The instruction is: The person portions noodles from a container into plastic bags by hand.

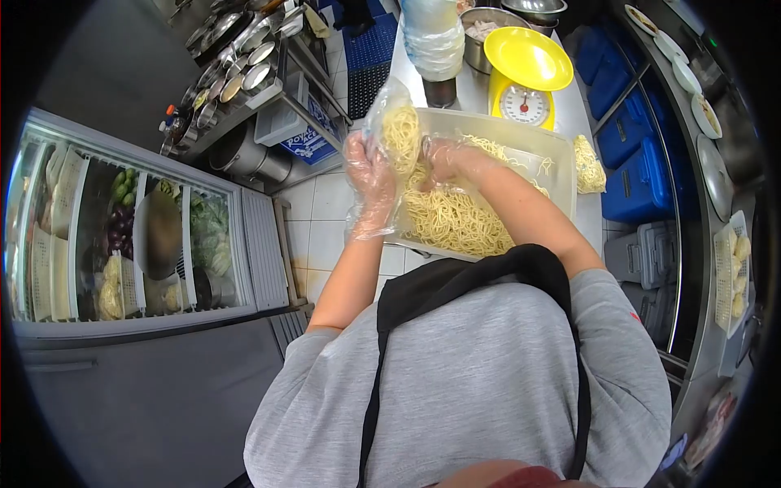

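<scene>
A tall grey refrigerator with a glass front (134, 321) stands at the left, produce and packed goods showing on its shelves. Ahead, a long pale table (572, 106) runs away from the person. To the right of the table, below a dark metal counter, sit bright blue lidded plastic bins (639, 179).

At the near end of the table is a wide, rectangular, translucent plastic tub (561, 154). Inside it lies a broad, loose heap of thin pale-yellow noodles (460, 220), thickest toward the near side, with a few strands spread toward the far right corner.

Just beyond the tub stands a bright yellow kitchen scale with a round dish on top (529, 61) and a white dial facing the person. Left of it is a tall whitish stack wrapped in clear plastic (431, 41), and behind, between the two, a round steel pot (480, 53) with pale contents.

Both hands wear clear plastic gloves. The left hand (370, 175) grips a clear plastic bag filled with noodles (400, 138), held up over the tub's left side. The right hand (443, 159) reaches into the tub at the heap, fingers bent; whether they close on strands cannot be told.

A smaller clear bag packed with noodles (587, 167) rests just beside the tub's right wall.
</scene>
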The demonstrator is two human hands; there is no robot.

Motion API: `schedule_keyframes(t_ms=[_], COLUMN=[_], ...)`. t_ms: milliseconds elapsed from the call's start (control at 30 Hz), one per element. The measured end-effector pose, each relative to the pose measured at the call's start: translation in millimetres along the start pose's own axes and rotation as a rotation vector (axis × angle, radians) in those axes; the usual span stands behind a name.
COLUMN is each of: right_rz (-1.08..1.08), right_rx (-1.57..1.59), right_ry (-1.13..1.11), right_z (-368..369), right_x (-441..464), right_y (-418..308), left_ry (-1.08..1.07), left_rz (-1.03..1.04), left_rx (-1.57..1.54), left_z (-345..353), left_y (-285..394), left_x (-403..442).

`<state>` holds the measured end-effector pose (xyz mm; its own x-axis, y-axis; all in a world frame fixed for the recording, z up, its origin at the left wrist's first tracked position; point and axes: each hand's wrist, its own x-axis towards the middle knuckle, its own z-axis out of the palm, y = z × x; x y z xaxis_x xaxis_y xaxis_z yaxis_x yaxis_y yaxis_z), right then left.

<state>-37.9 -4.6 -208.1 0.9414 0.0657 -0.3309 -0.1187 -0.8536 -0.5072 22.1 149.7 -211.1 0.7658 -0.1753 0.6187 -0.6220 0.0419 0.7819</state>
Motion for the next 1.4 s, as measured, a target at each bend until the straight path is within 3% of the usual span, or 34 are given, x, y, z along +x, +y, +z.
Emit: schedule_keyframes(t_ms=[167,267,333,367,433,467,533,600,700,767,900,1000,1067,1100,1133,1167,1200,1267,1300,1367,1400], right_rz=[0.145,0.095,0.030,0.030,0.114,0.117,0.134,-0.029,-0.112,0.015,0.133,0.215,0.141,0.142,-0.017,-0.173,-0.169,-0.383,-0.378,0.487,0.490], right_rx=[-0.005,-0.065,-0.175,-0.175,-0.251,-0.248,-0.167,-0.165,-0.097,-0.240,-0.293,-0.264,-0.055,-0.051,-0.043,-0.037,-0.035,0.014,0.014,0.079,0.084], right_ry=[0.037,-0.097,-0.176,-0.177,-0.482,-0.479,-0.109,0.012,0.214,-0.136,-0.322,-0.272,-0.091,-0.093,-0.033,0.029,0.033,0.619,0.622,0.029,0.028], right_z=[-14,-30,-43,-55,-83,-82,-73,-44,-5,-16,-16,-30,-25,-24,-25,-26,-23,-17,-29,-53,-48], right_x=[-56,-85,-111,-117,-121,-112,-75,-28,-13,-32,-58,-92,-109,-117,-126,-134,-140,-144,-152,-174,-176], right_y=[-25,-6,-7,-15,-37,-35,-20,-10,-22,-55,-47,-42,-19,-10,0,10,26,56,57,50,49], left_ry=[-0.005,0.014,0.002,-0.009,0.031,0.069,0.037,-0.006,0.013,-0.014,-0.111,-0.182,-0.197,-0.230,-0.262,-0.334,-0.339,-0.302,-0.306,-0.366,-0.395], left_rz=[-0.020,0.066,-0.137,-0.071,-0.111,-0.152,-0.098,-0.116,-0.101,-0.093,-0.185,-0.210,-0.247,-0.295,-0.339,-0.236,-0.234,-0.293,-0.291,-0.273,-0.261], left_rx=[-0.015,-0.063,-0.564,-0.646,-0.564,-0.480,-0.468,-0.452,-0.469,-0.422,-0.377,-0.472,-0.496,-0.338,-0.179,0.104,0.101,0.216,0.213,0.031,-0.061], left_z=[1,-3,-7,-8,-8,-8,-6,-4,1,0,5,17,27,31,32,29,25,17,15,3,-1], left_y=[14,-5,23,32,48,51,50,61,59,61,64,66,40,24,13,3,4,11,9,1,1], left_x=[4,8,20,30,42,45,46,44,45,48,48,47,47,48,47,46,44,37,40,44,46])
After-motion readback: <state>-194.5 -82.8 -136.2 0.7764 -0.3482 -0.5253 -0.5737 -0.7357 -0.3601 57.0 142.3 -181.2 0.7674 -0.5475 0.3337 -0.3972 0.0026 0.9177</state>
